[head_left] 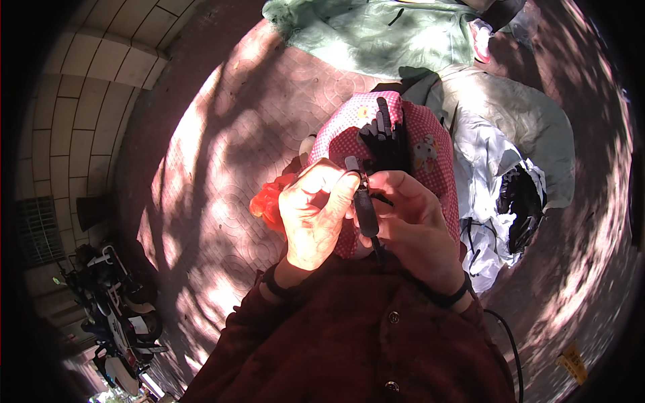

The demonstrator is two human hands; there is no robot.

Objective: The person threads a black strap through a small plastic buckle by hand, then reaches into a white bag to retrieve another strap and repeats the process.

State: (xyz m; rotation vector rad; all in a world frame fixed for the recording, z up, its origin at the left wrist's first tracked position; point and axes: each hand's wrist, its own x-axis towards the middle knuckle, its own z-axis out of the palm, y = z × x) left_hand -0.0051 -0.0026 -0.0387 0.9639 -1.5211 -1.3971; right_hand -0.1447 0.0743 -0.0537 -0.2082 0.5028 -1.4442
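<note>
Reddish paving bricks filled the ground (pixel 222 127) beneath me, dappled with sun and leaf shadow, and a pale tiled wall (pixel 87 74) curved up the upper left of the frame. Centre frame, both my hands were busy! My left hand (pixel 314 211) was closed, thumb and forefinger pinched on the top end of a small black plug-like piece (pixel 366 211) that stood upright between my hands. My right hand (pixel 413 225) curled around it from the other side, fingers wrapped and gripping, with a thin black cord (pixel 380 252) trailing down from it toward my dark red shirt (pixel 356 342). I judged that piece light and rigid, smooth enough to slip, so the pinch belonged on its thicker middle body, not on the cord. Just above my fingers, more black strips (pixel 384 138) bunched up out of a pink dotted cloth bag (pixel 430 151); that bag looked soft and floppy, no help as a support. Red crumpled plastic (pixel 267 201) peeked out left of my left hand. Over at the upper right lay heaps of pale green and white sheeting (pixel 376 33) with a black bag (pixel 521 201) tucked among it. Down in the lower left of the frame some parked scooters (pixel 114 316) sat in shade, and a black wristband (pixel 457 295) showed on my right wrist.
</note>
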